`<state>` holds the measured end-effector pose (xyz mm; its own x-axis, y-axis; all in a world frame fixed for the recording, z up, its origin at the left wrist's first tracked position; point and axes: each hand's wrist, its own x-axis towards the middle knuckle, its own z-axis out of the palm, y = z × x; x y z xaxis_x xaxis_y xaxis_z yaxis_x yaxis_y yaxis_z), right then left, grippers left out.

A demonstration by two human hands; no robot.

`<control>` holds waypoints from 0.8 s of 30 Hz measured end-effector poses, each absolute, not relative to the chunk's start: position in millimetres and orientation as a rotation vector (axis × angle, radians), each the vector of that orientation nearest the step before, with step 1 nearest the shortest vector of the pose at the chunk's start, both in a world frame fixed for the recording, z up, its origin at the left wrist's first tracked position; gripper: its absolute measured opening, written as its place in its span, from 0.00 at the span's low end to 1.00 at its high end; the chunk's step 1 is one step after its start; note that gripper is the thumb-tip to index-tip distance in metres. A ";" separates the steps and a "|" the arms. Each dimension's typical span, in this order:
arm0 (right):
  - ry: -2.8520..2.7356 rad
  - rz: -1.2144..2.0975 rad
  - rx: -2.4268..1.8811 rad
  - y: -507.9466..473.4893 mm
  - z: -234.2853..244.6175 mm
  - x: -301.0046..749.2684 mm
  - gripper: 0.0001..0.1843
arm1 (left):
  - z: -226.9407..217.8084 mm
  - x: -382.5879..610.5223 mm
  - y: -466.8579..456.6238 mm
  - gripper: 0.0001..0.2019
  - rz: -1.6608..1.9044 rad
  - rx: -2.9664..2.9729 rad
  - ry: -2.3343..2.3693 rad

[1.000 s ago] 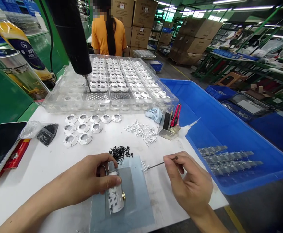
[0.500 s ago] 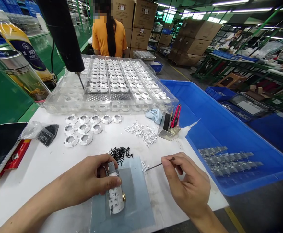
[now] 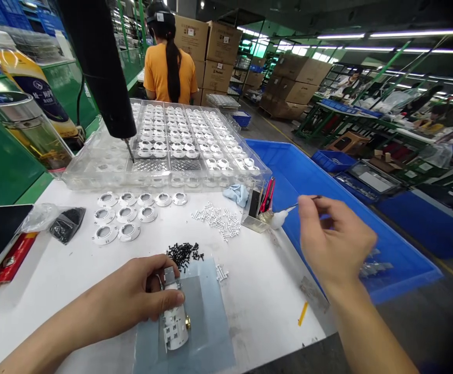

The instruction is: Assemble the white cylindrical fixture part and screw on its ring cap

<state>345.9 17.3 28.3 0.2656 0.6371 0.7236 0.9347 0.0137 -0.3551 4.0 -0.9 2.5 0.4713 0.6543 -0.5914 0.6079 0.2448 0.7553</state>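
My left hand (image 3: 148, 291) is closed round the upper end of a white curved plastic housing (image 3: 175, 327) with a small brass fitting (image 3: 188, 322) on its side. The housing rests on a blue-grey mat (image 3: 210, 332). Out over the table's right edge, my right hand (image 3: 333, 239) pinches a thin dark stick (image 3: 316, 198), mostly hidden by the fingers. Just left of those fingers lies a white bottle with a fine nozzle (image 3: 278, 219). A pile of black screws (image 3: 183, 254) is beyond my left hand, and a few small white parts (image 3: 221, 272) lie beside the mat.
An electric screwdriver (image 3: 105, 67) hangs at upper left. Several white rings (image 3: 127, 214) and a heap of white parts (image 3: 218, 221) lie before a clear compartment tray (image 3: 164, 179). A tool holder (image 3: 253, 221) stands near a blue bin (image 3: 288, 156). A co-worker (image 3: 169, 72) is beyond.
My right hand has moved right and away from the small white parts, with the stick still in its fingers. My left hand keeps its hold on the housing. The view has shifted slightly.
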 end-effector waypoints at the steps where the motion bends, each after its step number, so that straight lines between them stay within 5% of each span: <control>1: -1.481 -0.433 -1.747 19.9 26.8 347.0 0.18 | 2.0 3.9 -1.0 0.21 0.049 1.425 1.197; 8: -1.641 -0.136 -1.934 -19.0 -2.5 319.4 0.23 | 12.3 5.5 -1.9 0.20 0.077 1.405 1.186; 18: -2.022 0.065 -1.855 -60.0 -30.5 248.5 0.12 | 8.3 3.0 -2.2 0.18 0.133 1.397 1.170; 24: -2.166 0.191 -1.461 -73.9 -25.8 246.3 0.07 | 3.0 -0.1 -3.7 0.18 0.182 1.447 1.178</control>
<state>246.3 -73.9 -25.8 -0.2861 0.8971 0.3366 0.8242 0.4096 -0.3910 -0.1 -3.7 3.0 0.4747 0.7227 -0.5023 0.5376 0.2138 0.8156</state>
